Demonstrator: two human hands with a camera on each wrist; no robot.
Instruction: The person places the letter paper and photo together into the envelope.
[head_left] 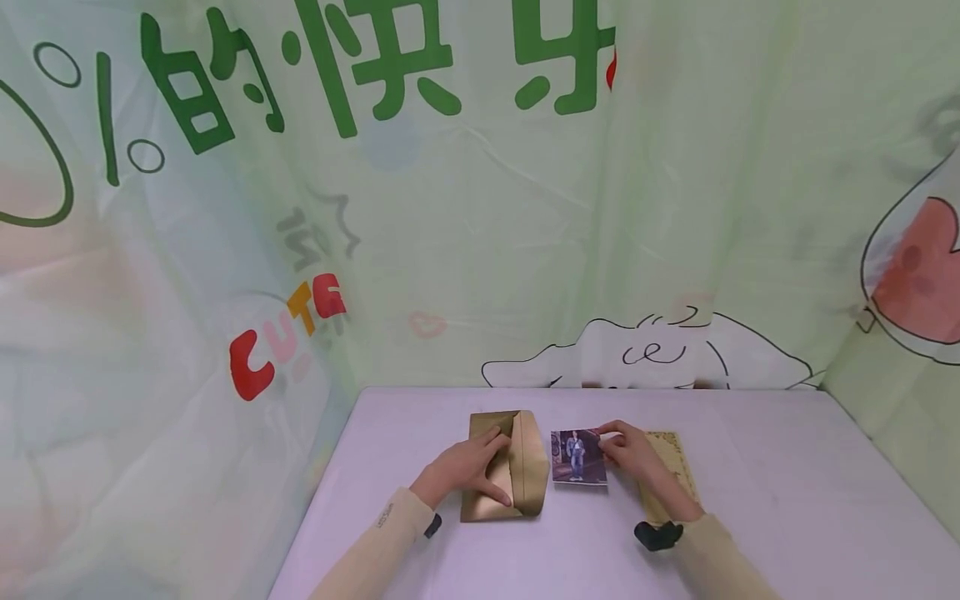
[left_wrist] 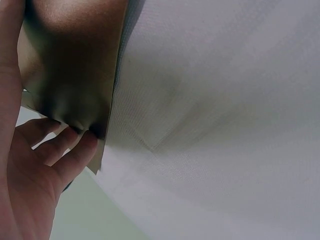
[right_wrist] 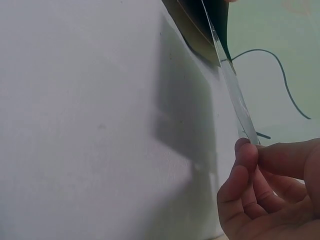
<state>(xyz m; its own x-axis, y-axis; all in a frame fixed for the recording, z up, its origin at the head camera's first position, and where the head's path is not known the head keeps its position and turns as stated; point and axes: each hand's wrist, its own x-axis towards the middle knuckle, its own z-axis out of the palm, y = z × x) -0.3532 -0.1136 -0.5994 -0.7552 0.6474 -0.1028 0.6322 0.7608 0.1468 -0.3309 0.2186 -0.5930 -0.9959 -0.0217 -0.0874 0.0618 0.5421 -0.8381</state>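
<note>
A golden-brown envelope (head_left: 486, 492) lies on the table with its flap spread to the right. My left hand (head_left: 468, 467) rests on it, thumb and fingers spread apart along the mouth. In the left wrist view, nearly straight fingers (left_wrist: 75, 157) touch the envelope's (left_wrist: 75, 30) edge; their tips are partly in shadow. To the right of the flap, my right hand (head_left: 633, 458) pinches the right edge of a photo print (head_left: 576, 457) showing a standing person. The right wrist view has the print (right_wrist: 235, 100) nearly edge-on above the table, gripped between thumb and fingertips (right_wrist: 245, 155).
Under my right forearm lies a tan patterned paper or card (head_left: 667, 446), partly covered. The pale lilac table (head_left: 780, 475) runs back to a printed curtain (head_left: 480, 250), and curtains also hang at both sides. Dark bands sit at both wrists.
</note>
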